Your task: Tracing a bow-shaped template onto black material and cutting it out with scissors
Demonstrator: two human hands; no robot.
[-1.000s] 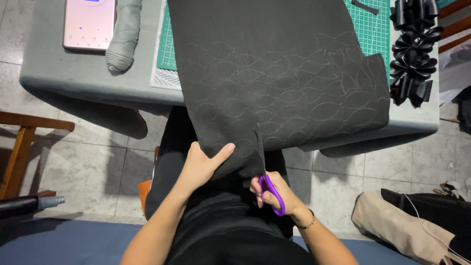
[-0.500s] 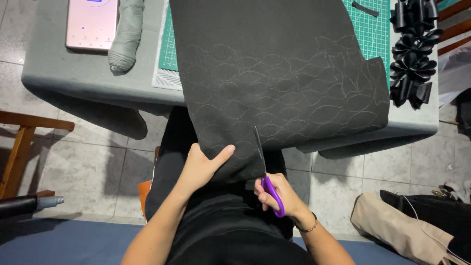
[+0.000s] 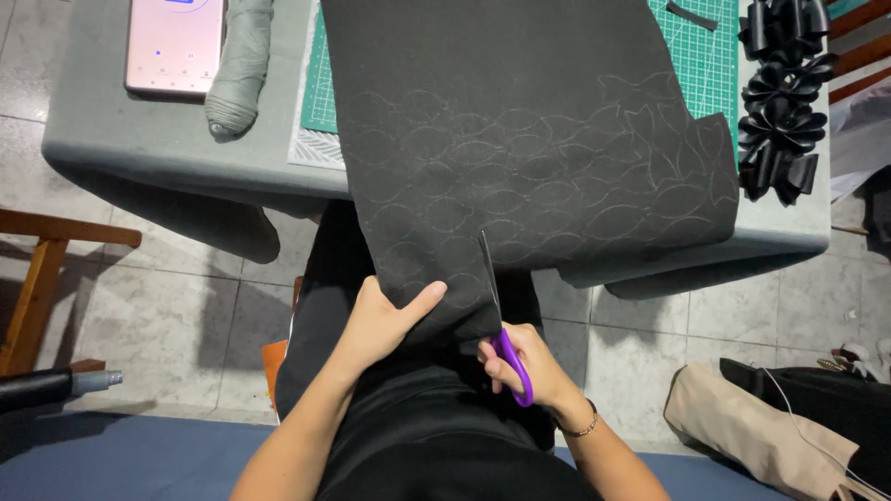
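Landmark: the black sheet (image 3: 529,158), a dark foam-like piece marked with pale leaf-shaped outlines, draped off the near edge of the worktop (image 3: 139,148) toward the person's lap.
Left hand (image 3: 380,320): closed on the sheet's near left corner, thumb on top and fingers underneath, keeping the hanging edge taut.
Right hand (image 3: 524,357): curled through the purple handles of the scissors (image 3: 497,306), just right of the left hand and at the sheet's near edge.
Scissors: blades point away from the person and lie on the sheet's lower edge, between 2 of the traced shapes; whether they are parted or closed I cannot tell.
Progress: judging from the sheet, the cut has only just entered the near edge; nearly all the traced outlines appear uncut, and 1 notch shows at the sheet's far right corner.
Sheet against hands: its near edge touches both hands; the rest lies beyond them on the worktop.
Under the sheet: a green cutting mat (image 3: 715,56), showing at both sides.
Left of the sheet: a grey roll of cloth (image 3: 239,65), then a pink phone (image 3: 176,46).
Right of the sheet: a stack of black ribbon bows (image 3: 784,102).
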